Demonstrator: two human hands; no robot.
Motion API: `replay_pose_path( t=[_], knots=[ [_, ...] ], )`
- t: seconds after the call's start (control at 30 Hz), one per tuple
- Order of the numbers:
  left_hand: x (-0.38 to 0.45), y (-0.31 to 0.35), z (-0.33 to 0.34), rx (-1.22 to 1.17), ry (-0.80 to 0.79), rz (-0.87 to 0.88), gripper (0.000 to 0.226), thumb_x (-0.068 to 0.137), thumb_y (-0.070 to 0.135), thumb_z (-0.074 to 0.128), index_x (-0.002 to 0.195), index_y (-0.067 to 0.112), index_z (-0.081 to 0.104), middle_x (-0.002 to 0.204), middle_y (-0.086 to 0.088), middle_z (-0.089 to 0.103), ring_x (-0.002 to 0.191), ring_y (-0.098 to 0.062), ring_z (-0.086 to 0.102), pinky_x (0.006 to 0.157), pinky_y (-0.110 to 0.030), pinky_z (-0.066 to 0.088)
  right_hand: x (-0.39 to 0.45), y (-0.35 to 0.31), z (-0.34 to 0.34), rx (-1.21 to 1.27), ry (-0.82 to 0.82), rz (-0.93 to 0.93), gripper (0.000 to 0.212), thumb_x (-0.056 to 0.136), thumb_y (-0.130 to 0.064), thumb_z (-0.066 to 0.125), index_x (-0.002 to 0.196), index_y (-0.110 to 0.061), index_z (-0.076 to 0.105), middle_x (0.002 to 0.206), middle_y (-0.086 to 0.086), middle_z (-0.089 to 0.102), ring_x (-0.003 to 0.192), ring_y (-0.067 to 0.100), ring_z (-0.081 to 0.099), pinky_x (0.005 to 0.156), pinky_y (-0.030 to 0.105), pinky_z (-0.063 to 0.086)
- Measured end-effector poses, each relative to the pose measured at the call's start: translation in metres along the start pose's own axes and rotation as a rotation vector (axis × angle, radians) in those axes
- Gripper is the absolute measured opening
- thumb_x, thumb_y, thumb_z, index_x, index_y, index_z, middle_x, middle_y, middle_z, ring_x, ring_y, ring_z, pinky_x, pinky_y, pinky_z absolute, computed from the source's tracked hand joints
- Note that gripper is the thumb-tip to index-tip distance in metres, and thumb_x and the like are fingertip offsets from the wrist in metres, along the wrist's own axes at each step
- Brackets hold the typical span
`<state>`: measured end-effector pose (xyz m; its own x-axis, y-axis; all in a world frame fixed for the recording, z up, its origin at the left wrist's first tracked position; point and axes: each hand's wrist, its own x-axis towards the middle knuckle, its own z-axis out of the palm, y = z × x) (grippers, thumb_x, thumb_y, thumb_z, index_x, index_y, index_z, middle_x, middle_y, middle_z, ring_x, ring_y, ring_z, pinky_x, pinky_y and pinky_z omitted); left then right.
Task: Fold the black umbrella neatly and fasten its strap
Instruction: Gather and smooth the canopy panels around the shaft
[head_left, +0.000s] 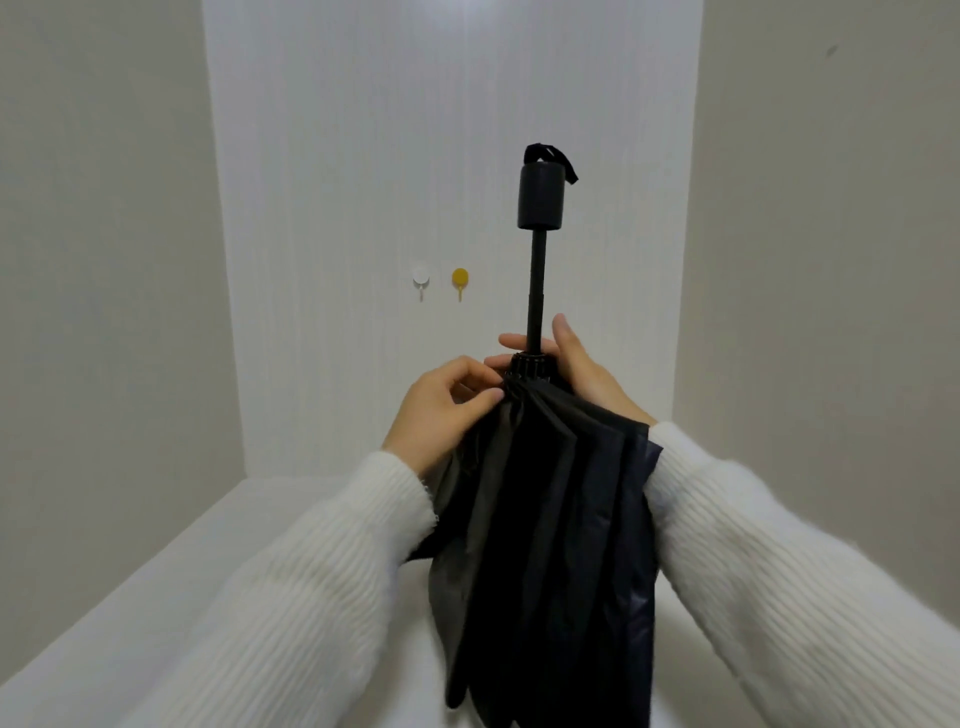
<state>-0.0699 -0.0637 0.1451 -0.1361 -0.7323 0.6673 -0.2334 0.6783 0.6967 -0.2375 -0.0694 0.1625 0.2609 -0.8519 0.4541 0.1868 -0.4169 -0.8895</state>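
The black umbrella stands upside down in front of me, its canopy hanging in loose pleats toward the bottom of the view. Its thin shaft rises to the cylindrical handle, which has a short black wrist loop on top. My left hand pinches the fabric just below the ribbed collar where the ribs meet the shaft. My right hand wraps around that collar from the right, fingers curled behind the shaft. The fastening strap is not visible among the folds.
A white table surface lies below, closed in by pale walls on the left, right and back. On the back wall hang a white hook and a yellow hook, left of the shaft.
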Motion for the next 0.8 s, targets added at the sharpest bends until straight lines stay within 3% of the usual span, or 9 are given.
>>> replay_pose_path(
  t=[0.1, 0.23, 0.3, 0.4, 0.5, 0.57, 0.7, 0.8],
  knots=[
    [0.008, 0.001, -0.004, 0.016, 0.003, -0.062, 0.010, 0.086, 0.005, 0.062, 0.084, 0.011, 0.069, 0.095, -0.015, 0.071, 0.086, -0.023, 0.066, 0.086, -0.033, 0.051, 0.000, -0.005, -0.007, -0.074, -0.142, 0.017, 0.042, 0.091, -0.031, 0.056, 0.130, -0.015, 0.052, 0.125, 0.009, 0.065, 0.116, 0.021, 0.062, 0.104, 0.035, 0.044],
    [0.012, 0.007, 0.001, -0.028, 0.041, -0.103, 0.010, 0.084, 0.007, 0.065, 0.076, 0.014, 0.063, 0.085, -0.013, 0.068, 0.073, -0.018, 0.060, 0.076, -0.028, 0.049, 0.000, -0.011, -0.010, -0.164, -0.241, -0.008, 0.041, 0.091, -0.011, 0.056, 0.131, -0.018, 0.051, 0.131, 0.005, 0.061, 0.120, 0.016, 0.059, 0.101, 0.027, 0.046],
    [0.012, 0.008, 0.005, -0.020, 0.048, -0.110, 0.008, 0.083, 0.010, 0.066, 0.079, 0.012, 0.059, 0.080, -0.009, 0.063, 0.067, -0.015, 0.054, 0.072, -0.027, 0.046, 0.001, -0.007, -0.011, -0.104, -0.228, -0.011, 0.040, 0.093, -0.010, 0.054, 0.132, -0.017, 0.051, 0.133, 0.005, 0.059, 0.122, 0.018, 0.057, 0.106, 0.031, 0.042],
    [0.011, 0.011, 0.002, -0.039, -0.016, -0.111, 0.006, 0.088, 0.015, 0.062, 0.082, 0.014, 0.063, 0.083, -0.007, 0.066, 0.072, -0.014, 0.059, 0.079, -0.031, 0.048, 0.003, -0.001, -0.012, -0.016, -0.182, 0.000, 0.043, 0.094, -0.010, 0.052, 0.136, -0.015, 0.046, 0.137, 0.006, 0.057, 0.125, 0.018, 0.055, 0.111, 0.037, 0.035],
    [0.003, 0.017, -0.008, -0.127, -0.111, -0.124, 0.019, 0.089, 0.025, 0.061, 0.093, 0.008, 0.067, 0.094, -0.011, 0.070, 0.082, -0.017, 0.065, 0.085, -0.031, 0.051, 0.001, -0.002, -0.014, 0.037, -0.153, 0.007, 0.033, 0.095, -0.007, 0.047, 0.125, -0.018, 0.055, 0.135, 0.005, 0.058, 0.124, 0.018, 0.056, 0.111, 0.036, 0.037],
    [0.001, 0.017, -0.013, -0.007, -0.116, -0.064, 0.019, 0.085, 0.025, 0.068, 0.094, 0.009, 0.067, 0.093, -0.007, 0.071, 0.083, -0.015, 0.065, 0.083, -0.028, 0.052, 0.000, -0.005, -0.015, 0.047, -0.176, 0.011, 0.031, 0.094, -0.007, 0.047, 0.120, -0.021, 0.057, 0.129, 0.005, 0.062, 0.120, 0.017, 0.059, 0.106, 0.031, 0.042],
    [0.008, 0.018, -0.011, 0.100, -0.003, -0.025, 0.006, 0.082, 0.016, 0.070, 0.077, 0.013, 0.068, 0.066, 0.013, 0.067, 0.060, -0.003, 0.060, 0.066, -0.019, 0.046, 0.001, -0.006, -0.009, -0.137, -0.174, -0.007, 0.038, 0.090, -0.018, 0.056, 0.127, -0.021, 0.052, 0.122, 0.005, 0.066, 0.116, 0.015, 0.061, 0.101, 0.027, 0.044],
    [0.009, 0.022, -0.007, 0.102, -0.010, -0.041, 0.011, 0.082, 0.023, 0.071, 0.077, 0.012, 0.069, 0.058, 0.009, 0.065, 0.056, -0.003, 0.060, 0.061, -0.018, 0.046, 0.001, -0.006, -0.003, -0.349, -0.106, -0.056, 0.046, 0.085, -0.028, 0.067, 0.129, -0.026, 0.053, 0.120, 0.007, 0.066, 0.109, 0.011, 0.064, 0.096, 0.023, 0.047]
  ],
)
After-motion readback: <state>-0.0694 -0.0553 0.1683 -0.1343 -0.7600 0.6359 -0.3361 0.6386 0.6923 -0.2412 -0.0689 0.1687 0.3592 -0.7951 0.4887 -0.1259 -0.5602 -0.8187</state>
